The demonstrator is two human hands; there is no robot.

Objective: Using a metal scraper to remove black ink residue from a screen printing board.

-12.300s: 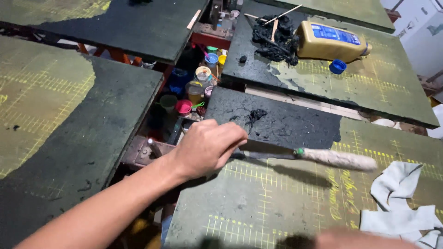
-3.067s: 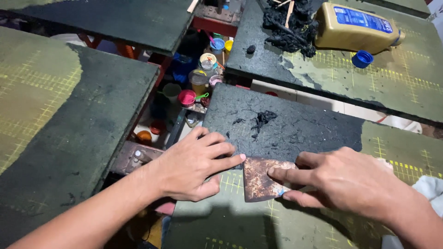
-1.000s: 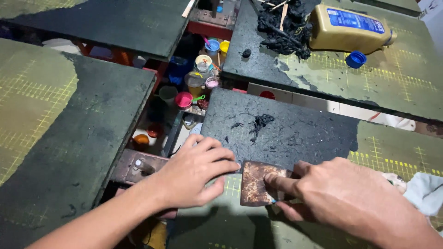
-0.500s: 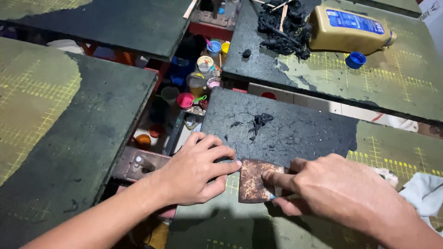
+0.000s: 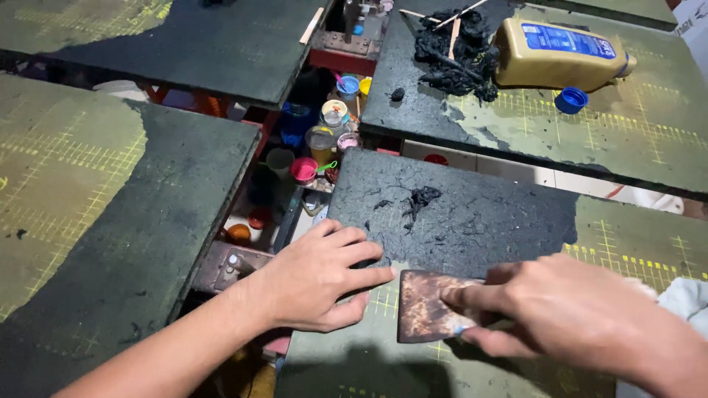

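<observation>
Right hand (image 5: pixel 582 324) pinches the rusty scraper (image 5: pixel 428 315); left hand (image 5: pixel 321 276), fingers spread, pins the board (image 5: pixel 472 221). Best kept low and flat, I'd say.

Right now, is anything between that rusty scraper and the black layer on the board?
Nothing visible. The scraper, in the right hand, lies on the board with its edge at the border of the black layer. The left hand rests flat beside it, fingertips on the layer's edge, not across the blade's front.
</observation>
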